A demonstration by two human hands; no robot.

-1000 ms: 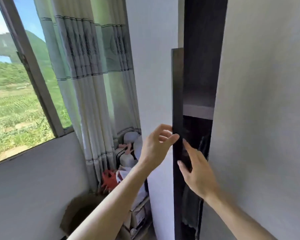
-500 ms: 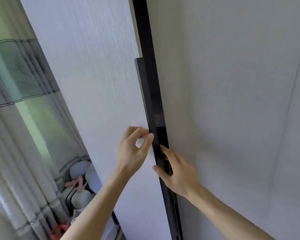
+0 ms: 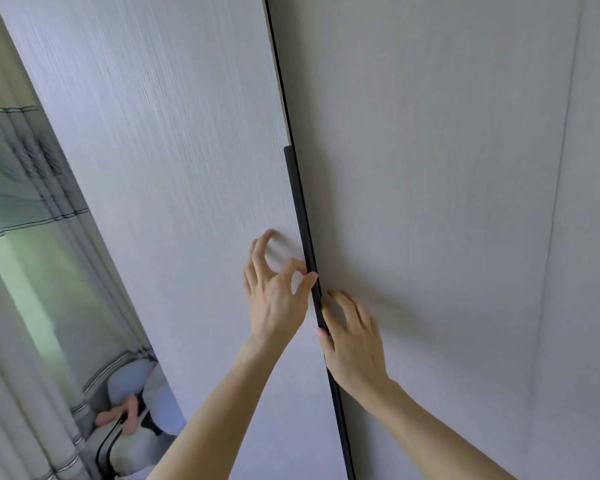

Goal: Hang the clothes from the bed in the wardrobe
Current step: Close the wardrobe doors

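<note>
Pressing flat against the right wardrobe door (image 3: 430, 168), the right hand (image 3: 354, 344) has its fingers spread and its thumb lying along the black handle strip (image 3: 300, 202). Just left of it, the left hand (image 3: 278, 296) arches its fingers, tips on the left wardrobe door (image 3: 153, 133). Its thumb and bent forefinger meet at the strip's edge; whether they pinch it cannot be told. The doors meet at the strip, right in front of both hands. Further left hangs a pale striped curtain (image 3: 21, 202), with blurred pale blue and pink soft things (image 3: 132, 407) below it.

One head-worn camera faces the wardrobe (image 3: 430, 168) from close up.
</note>
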